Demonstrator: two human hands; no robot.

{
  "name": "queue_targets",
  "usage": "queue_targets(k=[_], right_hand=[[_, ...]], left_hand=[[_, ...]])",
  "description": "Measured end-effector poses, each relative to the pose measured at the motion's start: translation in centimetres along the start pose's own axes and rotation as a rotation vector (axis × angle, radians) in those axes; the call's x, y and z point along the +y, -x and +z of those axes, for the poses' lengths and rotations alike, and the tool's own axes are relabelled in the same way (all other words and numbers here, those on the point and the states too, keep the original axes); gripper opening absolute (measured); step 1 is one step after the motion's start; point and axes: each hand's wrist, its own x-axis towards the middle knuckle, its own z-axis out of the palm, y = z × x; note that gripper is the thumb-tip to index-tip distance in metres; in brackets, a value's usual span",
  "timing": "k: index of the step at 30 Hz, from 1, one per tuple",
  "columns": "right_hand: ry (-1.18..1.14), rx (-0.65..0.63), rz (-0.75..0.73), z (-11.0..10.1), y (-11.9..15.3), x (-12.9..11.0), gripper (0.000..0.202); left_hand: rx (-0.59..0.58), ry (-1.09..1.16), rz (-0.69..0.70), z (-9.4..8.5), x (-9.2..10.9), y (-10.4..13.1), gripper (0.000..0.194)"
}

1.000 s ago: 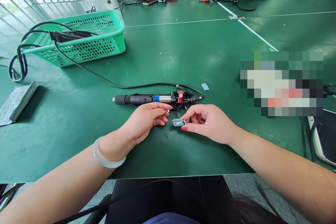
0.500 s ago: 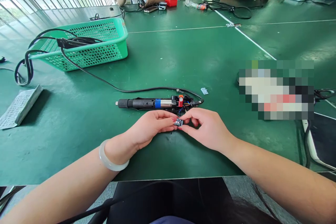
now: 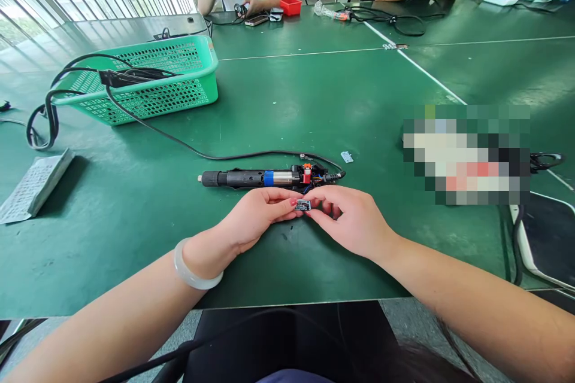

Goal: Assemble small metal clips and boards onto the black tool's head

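Observation:
A small circuit board (image 3: 303,205) is pinched between the fingertips of my left hand (image 3: 258,215) and my right hand (image 3: 353,218). Both hands are closed around its edges, just above the table's front half. Right behind them lies an opened electric screwdriver (image 3: 247,178), its black grip pointing left. A blue band, a silver motor section, a red part and thin coloured wires show at its right end, where a black cable (image 3: 251,154) leads off. Some of the wires are hidden behind my fingers. Beyond the cable sits a small pale piece (image 3: 347,157).
A green basket (image 3: 166,96) holding black cables stands at the back left. Nearer is a grey, paper-like block (image 3: 36,185). A blurred-out object (image 3: 467,155) and a dark tray-like thing (image 3: 548,239) lie to the right. Two people sit across the green table (image 3: 278,275).
The circuit board has turned slightly between my fingertips, showing more of its face. My hands stay in nearly the same place; the whole view has shifted a little.

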Motion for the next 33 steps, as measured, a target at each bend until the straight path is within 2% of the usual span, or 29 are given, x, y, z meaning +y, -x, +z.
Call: queue_targets(k=[8,13,19,22,27,33], right_hand=[[0.030,-0.088,0.101,-0.1,-0.1,0.0,0.009],[0.004,-0.080,0.118,-0.2,-0.2,0.3,0.007],[-0.246,-0.123,0.302,-0.5,-0.7,0.7,0.012],[-0.333,-0.147,0.386,-0.8,-0.9,0.9,0.017],[-0.438,-0.151,0.447,-1.1,-1.1,1.7,0.025],[-0.543,-0.149,0.490,-1.0,-1.1,2.1,0.029]], left_hand=[[0.089,-0.368,0.177,-0.1,-0.4,-0.2,0.024],[0.078,-0.407,0.174,-0.2,-0.4,-0.2,0.024],[0.098,-0.401,0.099,0.1,0.2,0.1,0.028],[0.092,-0.440,0.137,0.0,0.1,0.2,0.025],[0.096,-0.572,0.246,-0.1,-0.5,0.2,0.022],[0.067,-0.535,0.315,0.2,-0.6,0.4,0.027]])
